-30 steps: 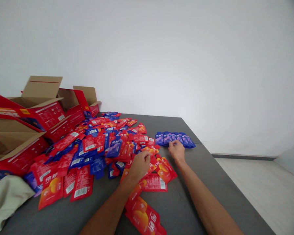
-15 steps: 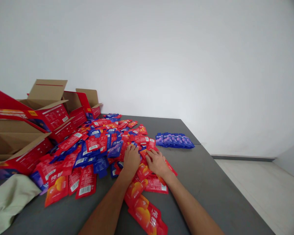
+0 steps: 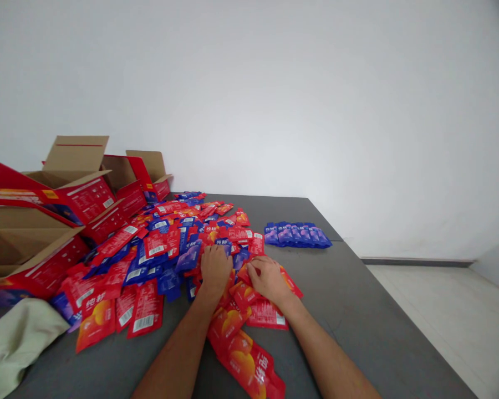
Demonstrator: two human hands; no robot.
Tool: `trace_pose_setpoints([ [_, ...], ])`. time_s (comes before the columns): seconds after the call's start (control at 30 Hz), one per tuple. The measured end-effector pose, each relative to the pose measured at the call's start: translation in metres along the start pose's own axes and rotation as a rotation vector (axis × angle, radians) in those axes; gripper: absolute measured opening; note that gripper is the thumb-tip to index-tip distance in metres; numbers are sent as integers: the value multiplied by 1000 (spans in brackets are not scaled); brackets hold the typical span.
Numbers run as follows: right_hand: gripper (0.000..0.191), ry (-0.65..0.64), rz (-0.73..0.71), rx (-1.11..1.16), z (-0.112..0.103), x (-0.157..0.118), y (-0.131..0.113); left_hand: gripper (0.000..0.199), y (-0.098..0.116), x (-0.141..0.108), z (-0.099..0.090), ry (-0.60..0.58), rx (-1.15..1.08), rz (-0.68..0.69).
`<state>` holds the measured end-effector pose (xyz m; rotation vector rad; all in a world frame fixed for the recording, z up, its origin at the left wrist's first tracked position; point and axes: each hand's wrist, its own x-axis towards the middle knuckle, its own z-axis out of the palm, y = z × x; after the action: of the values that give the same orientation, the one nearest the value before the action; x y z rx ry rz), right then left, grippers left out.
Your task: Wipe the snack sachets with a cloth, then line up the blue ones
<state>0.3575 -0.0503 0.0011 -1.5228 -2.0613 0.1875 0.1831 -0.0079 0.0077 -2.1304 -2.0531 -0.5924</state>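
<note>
Red and blue pouches lie heaped on the dark table (image 3: pixel 349 310). My left hand (image 3: pixel 216 269) is closed at the near right side of the heap, its fingertips at a blue pouch (image 3: pixel 222 243). Just to its right, my right hand (image 3: pixel 268 277) has its fingers bent together on a red pouch (image 3: pixel 243 272). Below the hands, overlapping red pouches with orange fruit prints (image 3: pixel 245 360) run toward me. Another red pouch (image 3: pixel 267 315) shows its barcode side under my right wrist. Right of the heap lies an overlapping row of blue pouches (image 3: pixel 296 235).
Open red cardboard boxes (image 3: pixel 89 197) stand at the left, one nearer box (image 3: pixel 52 269) beside the heap. A pale green cloth (image 3: pixel 23 338) lies at the near left. Behind the table rises a white wall (image 3: pixel 249 111).
My left hand has shifted slightly left and toward me, and a blue pouch now shows at its fingertips. My right hand has barely moved; the red pouch under its fingers has shifted slightly.
</note>
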Motion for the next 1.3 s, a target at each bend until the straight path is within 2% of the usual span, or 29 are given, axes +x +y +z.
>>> trace_pose_setpoints([
  [0.2, 35, 20, -12, 27, 2, 0, 2, 39, 10, -2, 3, 52, 79, -46],
  [0.3, 34, 24, -8, 29, 2, 1, 2, 37, 13, 0, 4, 57, 84, -92],
  [0.53, 36, -7, 3, 49, -4, 1, 0, 29, 3, 5, -6, 79, -29, -100],
  [0.7, 36, -27, -6, 82, -5, 1, -3, 33, -6, 5, -16, 132, -115, -175],
  [0.77, 36, -24, -3, 100, -5, 1, -2, 35, -9, 6, -19, 167, -206, -204],
  [0.87, 35, 21, 1, 155, -5, 2, -2, 31, -9, 7, -20, 182, -477, -212],
  [0.97, 35, 123, 23, 253, -8, 5, -4, 26, -1, 5, -16, 82, -812, -196],
  [1.07, 41, 193, 107, 430, -9, 7, -4, 24, 17, -3, -9, -57, -1091, -173],
  [1.17, 45, 257, 206, 601, -8, 8, -3, 19, 36, -12, -5, -127, -1239, -122],
  [1.3, 46, 332, 237, 592, -6, 6, -3, 24, 47, -18, -6, -128, -1254, -125],
])
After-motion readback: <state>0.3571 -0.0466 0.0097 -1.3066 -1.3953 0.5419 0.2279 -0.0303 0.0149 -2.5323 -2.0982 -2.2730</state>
